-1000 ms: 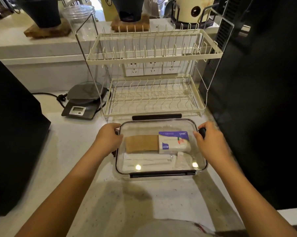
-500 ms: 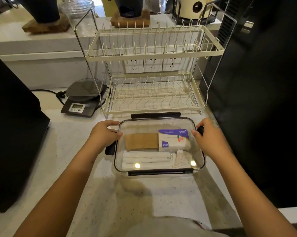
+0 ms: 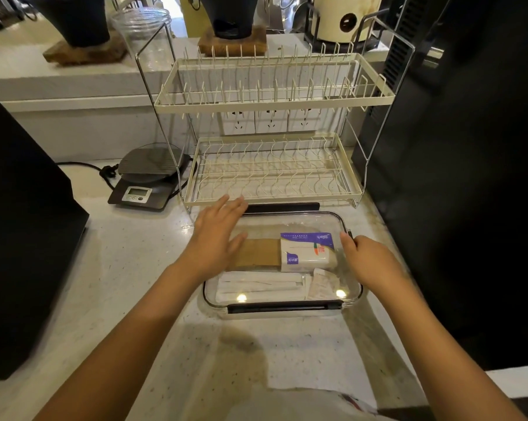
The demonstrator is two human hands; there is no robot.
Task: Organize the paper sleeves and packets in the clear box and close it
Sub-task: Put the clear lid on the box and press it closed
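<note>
Head view: clear box (image 3: 346, 299) on the pale surface (image 3: 129, 268), just in front of the dish rack (image 3: 271, 177), lid on. Inside: brown paper sleeves (image 3: 261, 253), purple-and-white packet (image 3: 308, 250), white wrapped sticks (image 3: 262, 287), all laid flat. Sorting apparently done; near clasp (image 3: 284, 306) seemingly down, far clasp (image 3: 282, 207) likely not yet snapped. Left hand (image 3: 215, 235) flat over the lid, fingers spread. Right hand (image 3: 370, 262) curled at the right edge; grip unclear.

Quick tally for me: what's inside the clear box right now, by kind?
Brown paper sleeve: 1
Purple-and-white packet: 1
Long white paper sleeves: a flat bundle, separate count unclear, taken as 1
Small white packets: a pile, taken as 1
Total: 4 groups
</note>
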